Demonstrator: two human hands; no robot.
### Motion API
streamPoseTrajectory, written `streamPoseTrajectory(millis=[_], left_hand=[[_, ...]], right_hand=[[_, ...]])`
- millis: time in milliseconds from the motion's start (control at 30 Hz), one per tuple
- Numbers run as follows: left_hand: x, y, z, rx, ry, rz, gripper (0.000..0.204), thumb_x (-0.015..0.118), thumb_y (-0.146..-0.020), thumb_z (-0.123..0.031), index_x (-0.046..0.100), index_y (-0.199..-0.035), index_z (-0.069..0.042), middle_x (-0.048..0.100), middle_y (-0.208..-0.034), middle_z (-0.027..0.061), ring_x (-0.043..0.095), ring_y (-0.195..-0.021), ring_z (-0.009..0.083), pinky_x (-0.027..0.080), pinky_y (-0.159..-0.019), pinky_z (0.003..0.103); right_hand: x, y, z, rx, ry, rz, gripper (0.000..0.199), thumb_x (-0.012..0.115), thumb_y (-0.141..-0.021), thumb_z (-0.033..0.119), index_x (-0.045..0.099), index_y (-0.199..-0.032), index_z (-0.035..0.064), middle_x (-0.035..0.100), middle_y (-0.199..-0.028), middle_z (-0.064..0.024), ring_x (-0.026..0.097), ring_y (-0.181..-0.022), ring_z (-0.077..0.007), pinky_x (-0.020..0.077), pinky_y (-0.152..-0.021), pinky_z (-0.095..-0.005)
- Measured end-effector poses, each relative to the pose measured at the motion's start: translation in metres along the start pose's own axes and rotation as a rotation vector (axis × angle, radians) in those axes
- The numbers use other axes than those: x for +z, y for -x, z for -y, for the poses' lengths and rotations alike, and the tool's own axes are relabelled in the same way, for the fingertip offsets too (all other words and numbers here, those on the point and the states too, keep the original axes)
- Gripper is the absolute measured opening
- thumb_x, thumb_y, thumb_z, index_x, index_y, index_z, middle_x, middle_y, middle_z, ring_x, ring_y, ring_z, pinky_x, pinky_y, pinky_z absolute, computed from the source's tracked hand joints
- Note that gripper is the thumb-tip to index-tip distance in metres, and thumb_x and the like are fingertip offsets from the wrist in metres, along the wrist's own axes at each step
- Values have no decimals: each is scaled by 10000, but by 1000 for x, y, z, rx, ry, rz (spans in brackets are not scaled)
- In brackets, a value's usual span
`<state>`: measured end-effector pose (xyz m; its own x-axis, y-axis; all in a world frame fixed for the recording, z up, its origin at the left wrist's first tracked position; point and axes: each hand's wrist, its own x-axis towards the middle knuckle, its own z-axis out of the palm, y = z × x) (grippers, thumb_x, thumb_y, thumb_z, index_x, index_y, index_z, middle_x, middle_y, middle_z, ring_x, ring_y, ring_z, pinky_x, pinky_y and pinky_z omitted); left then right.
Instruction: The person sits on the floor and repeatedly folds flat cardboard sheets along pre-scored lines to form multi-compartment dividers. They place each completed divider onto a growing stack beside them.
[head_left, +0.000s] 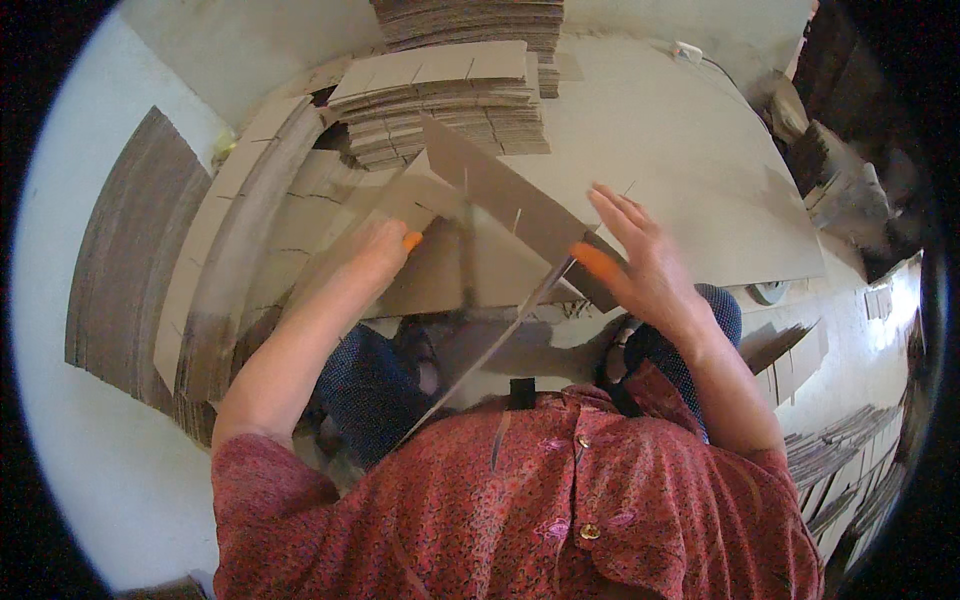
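1. At nine o'clock, a cardboard stack (135,260) is standing.
2. At ten, your left hand (383,250) is curling; I cannot tell its grip.
3. At twelve, a cardboard strip (495,192) is slanting.
4. At three, you are holding your right hand (650,268) wide.

The worktop (690,180) is pale tan. Over it, the cardboard strip (510,190) is a darker grey-brown and two finger covers (600,265) are bright orange. Along its back, a cardboard stack (435,125) shows beige faces. On its near side, the shirt (440,500) is red with dark speckles, the trousers (362,400) dark blue, pale-dotted.
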<state>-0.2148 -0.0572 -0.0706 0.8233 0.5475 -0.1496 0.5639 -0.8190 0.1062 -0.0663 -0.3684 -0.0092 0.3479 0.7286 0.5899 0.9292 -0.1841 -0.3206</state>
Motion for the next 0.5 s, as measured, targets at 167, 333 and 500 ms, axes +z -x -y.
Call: streamPoseTrajectory(millis=[167,333,500], left_hand=[[-16,4,-17,23,-107,-72,183,547,-816,-187,601,-817,-12,611,-891,229,582,-841,391,461,-711,462],[-33,-12,2,37,172,-138,158,528,-780,-115,609,-840,7,614,-840,231,598,-787,357,467,-688,409],[-65,-4,-30,299,361,-58,201,543,-763,-112,606,-870,46,621,-783,195,597,-730,287,457,-687,371]], right_hand=[[26,-20,-5,271,-63,380,323,555,-816,137,538,-1116,19,605,-837,-251,582,-741,-417,486,-661,-442],[22,1,-10,212,-285,115,278,537,-802,81,561,-1077,44,592,-749,-244,576,-685,-417,475,-610,-448],[4,1,9,21,-248,-107,247,520,-780,36,564,-1023,56,589,-736,-222,569,-659,-410,469,-579,-446]])
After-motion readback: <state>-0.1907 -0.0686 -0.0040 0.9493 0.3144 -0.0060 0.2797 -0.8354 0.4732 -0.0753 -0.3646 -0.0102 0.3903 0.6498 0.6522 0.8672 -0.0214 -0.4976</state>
